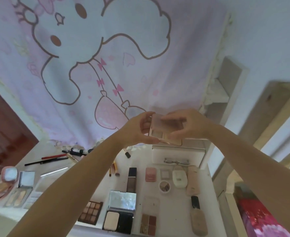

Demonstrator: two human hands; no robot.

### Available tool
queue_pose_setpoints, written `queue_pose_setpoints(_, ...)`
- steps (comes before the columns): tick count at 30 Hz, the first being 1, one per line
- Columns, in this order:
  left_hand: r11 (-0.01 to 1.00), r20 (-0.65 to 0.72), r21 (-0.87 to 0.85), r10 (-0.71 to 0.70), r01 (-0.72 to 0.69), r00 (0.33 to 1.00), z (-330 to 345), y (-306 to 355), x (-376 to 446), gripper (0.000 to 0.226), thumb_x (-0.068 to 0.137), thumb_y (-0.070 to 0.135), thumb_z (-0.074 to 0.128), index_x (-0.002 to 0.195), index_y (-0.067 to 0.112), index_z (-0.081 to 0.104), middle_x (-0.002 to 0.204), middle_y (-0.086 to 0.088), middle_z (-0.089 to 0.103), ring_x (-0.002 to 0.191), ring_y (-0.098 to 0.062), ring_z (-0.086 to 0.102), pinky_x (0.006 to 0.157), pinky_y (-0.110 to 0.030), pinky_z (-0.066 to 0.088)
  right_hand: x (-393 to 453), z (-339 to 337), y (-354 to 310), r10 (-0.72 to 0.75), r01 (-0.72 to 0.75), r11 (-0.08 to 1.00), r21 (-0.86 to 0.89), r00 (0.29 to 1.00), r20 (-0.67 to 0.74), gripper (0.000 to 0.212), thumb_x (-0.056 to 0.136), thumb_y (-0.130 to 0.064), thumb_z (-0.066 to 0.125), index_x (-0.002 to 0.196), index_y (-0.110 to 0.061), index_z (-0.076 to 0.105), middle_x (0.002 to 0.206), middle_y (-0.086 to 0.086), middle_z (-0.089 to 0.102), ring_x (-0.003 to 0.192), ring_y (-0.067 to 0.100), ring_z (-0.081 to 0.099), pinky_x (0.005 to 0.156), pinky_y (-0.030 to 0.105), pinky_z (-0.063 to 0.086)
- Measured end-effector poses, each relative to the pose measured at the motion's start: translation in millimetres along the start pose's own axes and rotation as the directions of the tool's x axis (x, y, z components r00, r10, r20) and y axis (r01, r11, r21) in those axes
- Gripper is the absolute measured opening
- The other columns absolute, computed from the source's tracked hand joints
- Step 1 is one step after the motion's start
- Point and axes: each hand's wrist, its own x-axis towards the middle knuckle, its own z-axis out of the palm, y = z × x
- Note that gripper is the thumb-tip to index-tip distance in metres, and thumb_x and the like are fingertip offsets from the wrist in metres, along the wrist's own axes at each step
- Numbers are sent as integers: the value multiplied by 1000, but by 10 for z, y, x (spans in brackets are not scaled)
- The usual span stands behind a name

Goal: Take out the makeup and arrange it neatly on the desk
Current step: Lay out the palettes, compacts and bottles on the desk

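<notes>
Both hands hold a small pink palette [166,132] up over the desk [140,161], the left hand [137,129] pinching its left end and the right hand [187,125] curled round its lid.

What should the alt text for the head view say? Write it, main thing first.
Two bare hands, left hand and right hand, hold a small pink palette up above a white desk. On the desk lie open palettes, compacts, pencils and tubes, with a pink cartoon-rabbit cloth hanging behind.
</notes>
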Motion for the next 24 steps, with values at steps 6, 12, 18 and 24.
queue_pose_setpoints(6, 999, 110, -33, -34, 38, 993, -23, 4, -17, 59, 59, 3, 69, 108, 33, 52, 102, 8, 64, 93, -11, 66, 82, -23, 53, 39, -35, 36, 60, -74, 979, 191, 995, 81, 36, 73, -16, 71, 97, -42, 63, 94, -21, 61, 83, -8, 58, 74, 3, 45)
queue_pose_setpoints(12, 984, 148, -122, -113, 131, 983, -35, -214, -131, 64, 73, -15, 59, 114, 34, 51, 99, 4, 70, 93, -15, 67, 83, -26, 54, 45, -53, 228, 229, -283, 669, 688, 958, 171, 46, 69, -42, 51, 96, -7, 64, 92, 6, 69, 70, 16, 68, 64, 29, 58)
queue_pose_setpoints(18, 904, 135, -306, -268, 297, 954, 266, -671, -327, 59, 78, -22, 46, 119, 21, 49, 93, -1, 70, 85, -12, 68, 79, -24, 55, -78, 274, 539, 590, -388, 491, 780, 807, 30, 41, 92, -42, 43, 79, -6, 60, 53, 2, 69, 47, 17, 66, 45, 26, 56)
queue_pose_setpoints(24, 821, 74, -381, -432, 425, 899, 817, -1122, -586, 55, 78, -21, 49, 122, 13, 48, 97, -7, 61, 91, -19, 59, 86, -30, 49, -486, 841, 912, 711, -494, 539, 682, 701, -54, 28, 93, -33, 47, 83, -10, 59, 65, 2, 63, 53, 12, 61, 54, 22, 53)
